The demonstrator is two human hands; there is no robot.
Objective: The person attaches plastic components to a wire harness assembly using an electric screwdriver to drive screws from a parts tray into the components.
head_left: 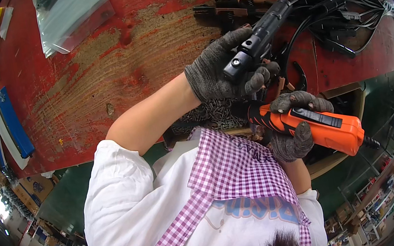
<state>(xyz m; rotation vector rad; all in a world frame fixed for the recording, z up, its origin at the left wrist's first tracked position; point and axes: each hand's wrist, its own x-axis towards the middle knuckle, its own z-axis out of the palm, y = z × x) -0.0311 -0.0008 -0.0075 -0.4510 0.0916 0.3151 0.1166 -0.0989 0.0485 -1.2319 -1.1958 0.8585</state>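
My left hand point(214, 67), in a dark grey knit glove, is closed around a black plastic handle point(264, 30). A screw head shows in the handle's near end, and a black cable runs from its far end. My right hand point(292, 145), gloved alike, grips an orange and black electric screwdriver point(341, 131). The screwdriver lies roughly level and points left, its tip dark and hard to make out. It is apart from the handle. Just left of that tip, a heap of small metal screws point(213, 114) lies at the table's near edge.
The red table point(75, 95) has worn, bare-wood patches. Black clamps with copper-coloured parts point(228, 9) lie beyond my left hand, and bundled black cables point(344, 14) spread at the far right. Clear plastic bags point(74, 19) lie at the far left, near a blue-edged object point(15, 124).
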